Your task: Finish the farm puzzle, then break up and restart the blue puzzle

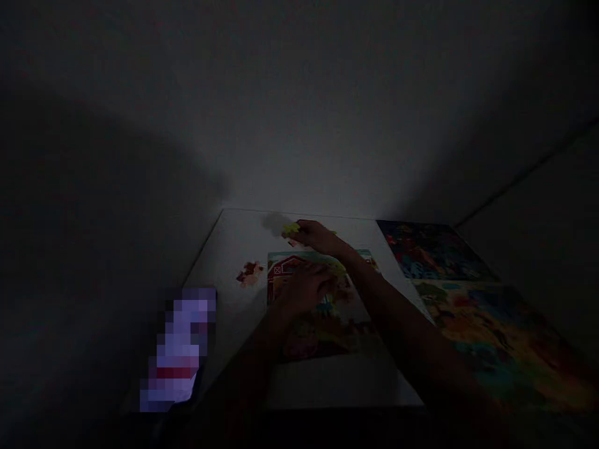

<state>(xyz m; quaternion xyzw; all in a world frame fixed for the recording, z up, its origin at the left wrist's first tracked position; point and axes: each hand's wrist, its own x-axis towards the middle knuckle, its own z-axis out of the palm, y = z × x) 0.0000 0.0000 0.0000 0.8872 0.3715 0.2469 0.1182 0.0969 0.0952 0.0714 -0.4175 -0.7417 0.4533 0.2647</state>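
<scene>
Puzzle (327,315) lies at six o'clock from the right hand (316,236), which pinches a yellow-green piece (291,228); left hand (305,288) nearer, grip unclear.

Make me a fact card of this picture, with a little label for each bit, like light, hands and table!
Light: very dim
Table: white top
Middle: barn picture, partly covered by arms
Right hand: fingertips on a yellow-green piece, beyond the barn picture
Left hand: over the barn picture; touching it or not, hard to tell
Left of barn picture: brown-and-pink patch
Left edge: glowing thing, pixelated
Right side: dark picture, colourful picture
</scene>
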